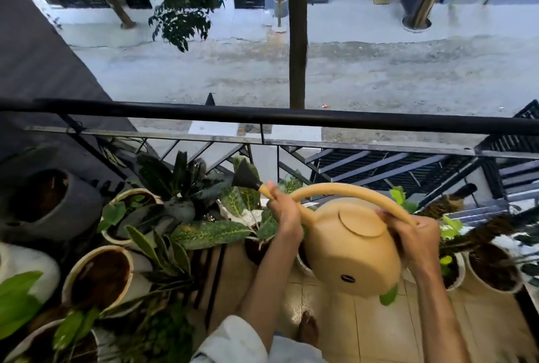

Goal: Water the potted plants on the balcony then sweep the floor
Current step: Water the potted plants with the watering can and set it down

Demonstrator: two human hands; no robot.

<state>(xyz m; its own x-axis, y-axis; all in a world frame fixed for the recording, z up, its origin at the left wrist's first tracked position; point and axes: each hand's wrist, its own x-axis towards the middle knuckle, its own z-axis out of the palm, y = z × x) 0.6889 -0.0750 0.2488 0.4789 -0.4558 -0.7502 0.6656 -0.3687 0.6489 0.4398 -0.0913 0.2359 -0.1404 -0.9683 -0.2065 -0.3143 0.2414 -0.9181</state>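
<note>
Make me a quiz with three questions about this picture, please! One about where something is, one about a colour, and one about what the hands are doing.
1. Where does the can's black nozzle point?
A. at the street
B. over the plants by the railing
C. at the floor tiles

2. What colour is the can?
A. tan
B. blue
C. red

3. How is the can held?
A. by one hand
B. by both hands, tipped
C. it stands on the floor

Answers: 1 B, the nozzle hangs above the leafy plants under the railing. 2 A, its body is tan. 3 B, the left hand grips the spout and the right hand the handle end.
</note>
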